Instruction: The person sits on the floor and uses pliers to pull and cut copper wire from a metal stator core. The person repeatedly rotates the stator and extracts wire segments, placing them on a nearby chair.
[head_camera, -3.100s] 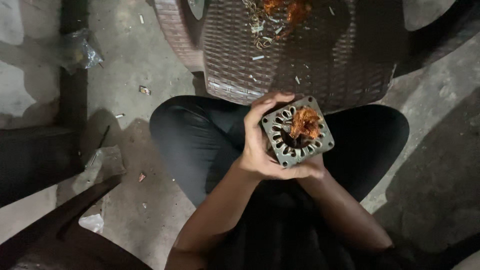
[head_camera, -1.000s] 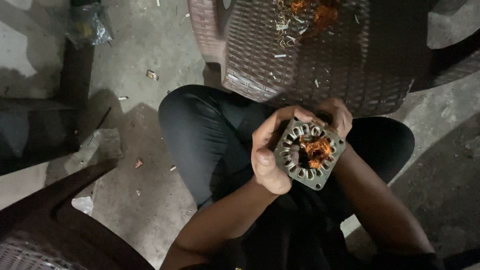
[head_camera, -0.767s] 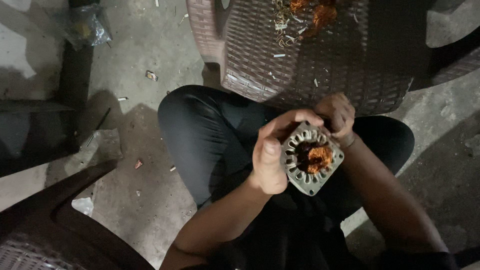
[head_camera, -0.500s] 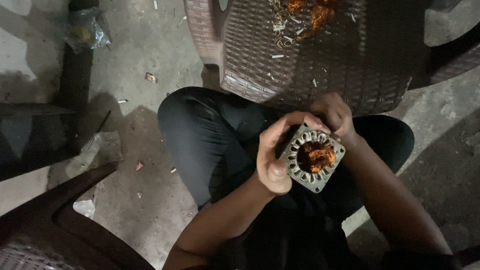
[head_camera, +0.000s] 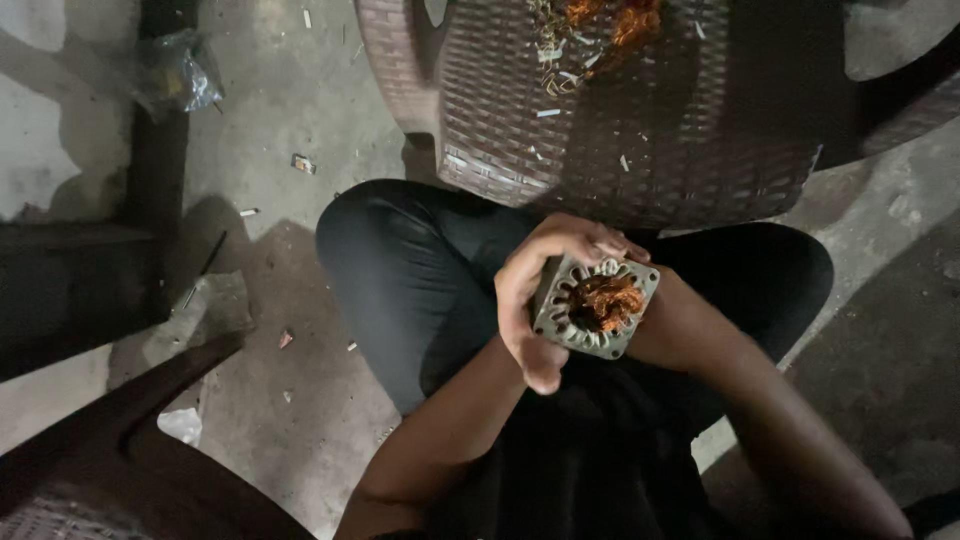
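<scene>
Person seated, knees apart, holding a square metal motor stator (head_camera: 596, 305) over the lap, just below the near edge of the brown woven plastic stool (head_camera: 640, 120). Stator face points up at the camera: slotted ring around the bore, tangled copper winding (head_camera: 605, 300) bunched inside.

Left hand (head_camera: 535, 300) is wrapped around the stator's left side, fingers curled over its top edge, thumb down along the lower left corner. Firm grip on the frame.

Right hand (head_camera: 668, 322) is mostly hidden behind the stator's right side; only the wrist and forearm show. Probably supporting it from beneath, but whether its fingers are closed on it can't be told.

On the stool top, well above the stator: a loose heap of pulled copper wire (head_camera: 610, 20) with pale scraps scattered around it.

Left of the stator, across the concrete floor (head_camera: 290, 100): crumpled clear plastic bag (head_camera: 175, 75) near a dark post, small bits of litter, and a dark chair arm (head_camera: 130, 410) at lower left.
</scene>
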